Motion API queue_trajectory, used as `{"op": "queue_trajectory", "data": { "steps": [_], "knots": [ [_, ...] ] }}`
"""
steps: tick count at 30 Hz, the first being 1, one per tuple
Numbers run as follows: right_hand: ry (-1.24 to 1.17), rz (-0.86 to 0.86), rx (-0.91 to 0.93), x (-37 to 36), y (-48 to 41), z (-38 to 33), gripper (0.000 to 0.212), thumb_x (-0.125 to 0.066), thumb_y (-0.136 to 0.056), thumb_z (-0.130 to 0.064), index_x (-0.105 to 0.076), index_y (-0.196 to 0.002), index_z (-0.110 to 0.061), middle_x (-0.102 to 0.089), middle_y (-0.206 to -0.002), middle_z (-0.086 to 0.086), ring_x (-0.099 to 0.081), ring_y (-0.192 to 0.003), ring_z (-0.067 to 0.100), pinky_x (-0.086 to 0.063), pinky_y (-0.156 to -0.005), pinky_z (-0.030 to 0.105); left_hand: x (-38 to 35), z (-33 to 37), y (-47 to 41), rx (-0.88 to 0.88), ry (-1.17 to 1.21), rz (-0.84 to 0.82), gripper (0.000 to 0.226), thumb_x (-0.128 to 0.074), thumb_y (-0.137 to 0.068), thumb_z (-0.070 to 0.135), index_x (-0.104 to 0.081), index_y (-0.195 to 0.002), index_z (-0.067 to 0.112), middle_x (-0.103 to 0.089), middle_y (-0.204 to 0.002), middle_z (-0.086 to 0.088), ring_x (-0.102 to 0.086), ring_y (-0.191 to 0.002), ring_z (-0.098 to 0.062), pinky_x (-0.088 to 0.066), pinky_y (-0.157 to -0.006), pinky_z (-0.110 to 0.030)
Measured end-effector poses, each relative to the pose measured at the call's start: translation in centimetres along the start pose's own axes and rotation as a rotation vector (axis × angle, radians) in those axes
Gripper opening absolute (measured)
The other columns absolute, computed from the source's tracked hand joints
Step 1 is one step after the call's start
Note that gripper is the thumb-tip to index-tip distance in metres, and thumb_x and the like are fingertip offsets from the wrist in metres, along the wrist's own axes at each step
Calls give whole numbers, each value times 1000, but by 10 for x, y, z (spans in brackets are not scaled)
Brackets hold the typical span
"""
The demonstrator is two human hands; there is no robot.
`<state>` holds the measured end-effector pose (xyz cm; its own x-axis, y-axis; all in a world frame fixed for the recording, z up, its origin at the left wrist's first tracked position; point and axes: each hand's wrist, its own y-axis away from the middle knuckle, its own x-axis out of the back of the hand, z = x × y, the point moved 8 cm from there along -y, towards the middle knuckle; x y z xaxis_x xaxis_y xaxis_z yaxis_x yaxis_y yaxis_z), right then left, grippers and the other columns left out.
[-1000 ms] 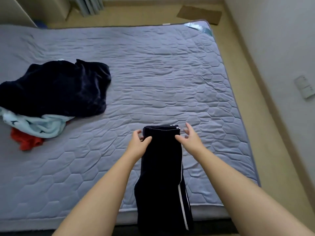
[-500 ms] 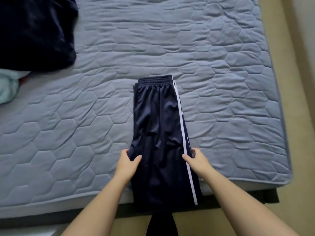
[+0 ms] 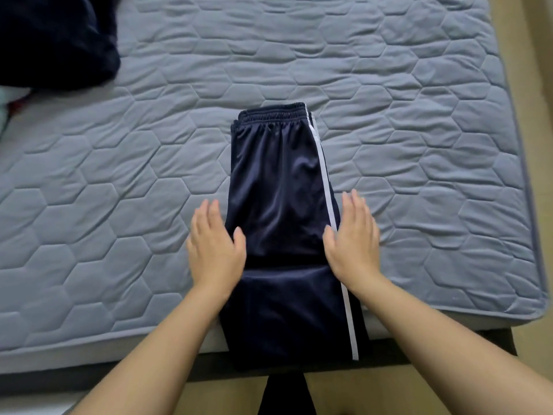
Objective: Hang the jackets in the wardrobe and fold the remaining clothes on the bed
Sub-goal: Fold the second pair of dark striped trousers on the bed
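Navy track pants [image 3: 278, 187] with a white side stripe lie lengthwise on the grey quilted mattress [image 3: 404, 145], waistband at the far end, legs hanging over the near edge. My left hand [image 3: 214, 250] lies flat with straight fingers at the pants' left edge, thumb on the fabric. My right hand [image 3: 353, 241] lies flat the same way at the right edge, beside the stripe. Neither hand grips anything.
A heap of dark navy clothing [image 3: 54, 40] fills the far left corner of the view, with a bit of pale and red cloth [image 3: 9, 106] under it. The mattress's right edge borders a beige floor strip [image 3: 535, 145].
The view tilted down toward the near bed edge. My hands let go of the pants' sides and now lie flat and open beside them, slightly farther up the fabric.
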<state>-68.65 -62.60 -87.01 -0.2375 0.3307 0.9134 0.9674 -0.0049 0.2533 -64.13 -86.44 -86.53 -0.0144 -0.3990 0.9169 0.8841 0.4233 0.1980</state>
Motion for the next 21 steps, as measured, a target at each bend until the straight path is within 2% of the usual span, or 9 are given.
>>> {"op": "queue_trajectory", "data": {
  "steps": [3, 6, 10, 12, 14, 17, 21],
  "knots": [
    [165, -56, 327, -13, -39, -51, 67, -42, -94, -20, -9, -152, -10, -1, -160, 7, 2, -148, 24, -4, -118, 47, -13, 53, -40, -317, -121, -7, 68, -46, -91, 25, -17, -151, 13, -11, -159, -5, -7, -147, -23, -11, -116, -46],
    [213, -153, 545, -49, -68, -80, 59, -33, -97, -10, -10, -150, -5, -2, -159, 11, 1, -147, 27, -2, -120, 44, -47, 76, -76, -513, -276, -69, 65, -35, -94, 32, -11, -151, 12, -6, -159, -6, -4, -147, -22, -4, -117, -45],
    [326, -151, 482, -84, -101, -47, 70, -38, -95, -37, -12, -150, -2, -6, -158, 18, -4, -147, 30, 0, -120, 41, -95, 48, -106, -599, -428, -129, 69, -30, -94, 48, -14, -151, 14, -10, -159, -10, -12, -146, -23, -5, -116, -48],
    [331, -106, 493, -89, -108, -36, 73, -35, -92, -43, -20, -148, 1, -15, -156, 22, -13, -145, 33, -6, -120, 44, -104, 36, -111, -615, -433, -102, 69, -29, -92, 49, -20, -150, 13, -17, -157, -10, -20, -144, -24, -10, -115, -51],
    [323, -78, 506, -90, -111, -33, 71, -32, -92, -43, -24, -147, 2, -20, -154, 22, -17, -144, 34, -8, -119, 44, -106, 34, -114, -632, -403, -95, 67, -28, -92, 46, -21, -150, 14, -21, -157, -9, -22, -143, -24, -13, -115, -51],
    [326, -88, 450, -85, -112, -27, 67, -34, -95, -38, -17, -149, -2, -14, -157, 17, -9, -146, 31, -5, -119, 46, -99, 34, -114, -609, -400, -103, 63, -25, -94, 40, -19, -150, 13, -19, -157, -7, -18, -145, -20, -10, -116, -51],
    [410, -113, 278, -71, -92, -5, 65, -29, -99, -34, -2, -151, -8, 5, -160, 9, 2, -147, 25, -2, -116, 51, -77, 13, -104, -386, -387, -108, 61, -32, -96, 30, -11, -152, 13, -7, -160, -3, -7, -147, -20, -6, -116, -51]
  ]
}}
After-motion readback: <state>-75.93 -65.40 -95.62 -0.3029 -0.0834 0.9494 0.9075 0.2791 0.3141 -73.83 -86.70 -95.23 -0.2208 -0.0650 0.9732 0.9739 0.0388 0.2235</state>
